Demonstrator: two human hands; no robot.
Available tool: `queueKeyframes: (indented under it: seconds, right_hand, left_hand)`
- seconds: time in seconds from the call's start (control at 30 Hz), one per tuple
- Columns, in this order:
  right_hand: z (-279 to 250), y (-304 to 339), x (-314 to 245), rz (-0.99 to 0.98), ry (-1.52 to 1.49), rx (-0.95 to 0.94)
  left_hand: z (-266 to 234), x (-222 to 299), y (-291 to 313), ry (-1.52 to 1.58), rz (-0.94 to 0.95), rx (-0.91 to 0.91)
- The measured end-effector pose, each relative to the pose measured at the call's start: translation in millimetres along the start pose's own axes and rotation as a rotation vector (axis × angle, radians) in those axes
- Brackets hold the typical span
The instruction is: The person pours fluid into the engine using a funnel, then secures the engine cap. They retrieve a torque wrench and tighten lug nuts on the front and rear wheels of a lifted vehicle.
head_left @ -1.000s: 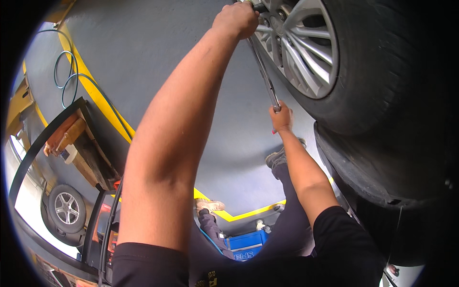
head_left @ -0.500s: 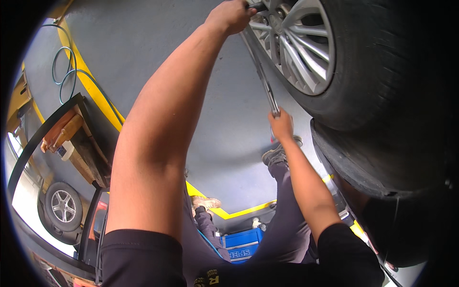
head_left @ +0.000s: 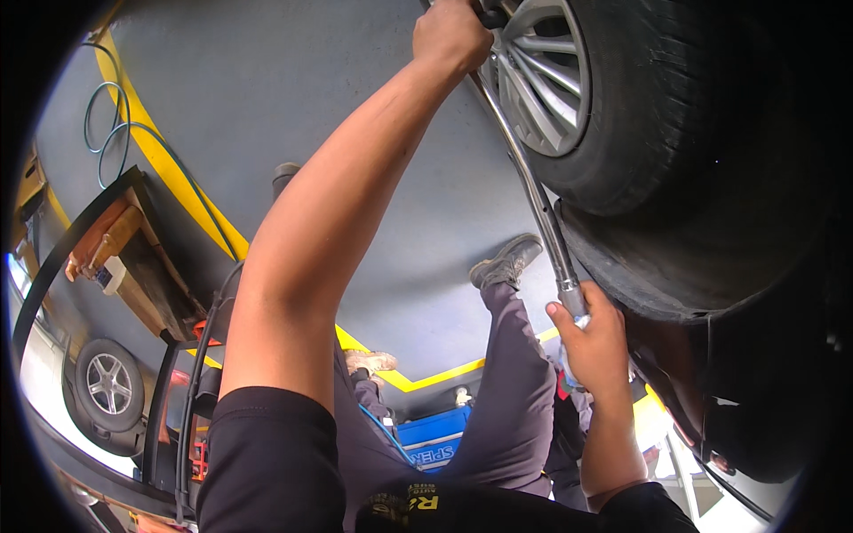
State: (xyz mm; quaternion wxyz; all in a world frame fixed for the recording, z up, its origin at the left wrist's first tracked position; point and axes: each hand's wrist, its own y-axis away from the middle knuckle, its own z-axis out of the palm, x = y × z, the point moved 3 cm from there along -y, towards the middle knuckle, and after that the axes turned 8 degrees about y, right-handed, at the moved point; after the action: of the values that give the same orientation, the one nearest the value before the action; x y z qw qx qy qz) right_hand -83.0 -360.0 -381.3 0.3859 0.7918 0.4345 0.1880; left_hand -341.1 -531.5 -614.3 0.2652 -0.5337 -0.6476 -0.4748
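Note:
A long chrome torque wrench point(head_left: 540, 197) slants from the wheel point(head_left: 544, 105) down toward me. My left hand point(head_left: 450, 37) is closed around its head end at the top of the view, close to the silver spokes. A dark socket or extension point(head_left: 491, 16) points from that hand toward the wheel's middle; where it meets the wheel is hidden by the hand and the frame edge. My right hand point(head_left: 597, 342) grips the handle end, thumb along its side, beside the car's dark body. The black tire point(head_left: 631, 107) surrounds the rim.
Dark car bodywork point(head_left: 675, 258) borders the right side. My shoe point(head_left: 506, 260) stands on the grey floor point(head_left: 418, 231). Behind me are a blue case point(head_left: 434, 435) and another person's shoe point(head_left: 370, 361). A hose point(head_left: 114, 133) and a spare-looking wheel point(head_left: 110, 384) are at left.
My right hand has swung the wrench handle toward me and to the right. My left hand stays at the head end, and the wheel sits slightly further up and left in view.

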Motion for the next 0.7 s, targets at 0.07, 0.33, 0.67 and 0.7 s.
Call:
queueKeyframes:
  seconds: [0.07,0.33,0.67,0.7]
  right_hand:
    - [12.6,-12.8,-1.5,-0.042,0.101,0.033]
    - [57.8,-51.4,25.8,0.109,0.313,0.110]
    - [107.1,-78.4,62.8,0.012,0.315,0.348]
    - [116.2,-86.8,65.3,0.001,0.318,0.355]
  left_hand:
    - [4.0,-1.1,-4.2,-0.027,-0.047,0.027]
    - [5.9,-14.0,-27.3,-0.325,-0.052,-0.303]
    - [17.5,-23.0,-19.4,-0.328,-0.012,-0.265]
    - [17.9,-25.8,-19.6,-0.333,-0.006,-0.256]
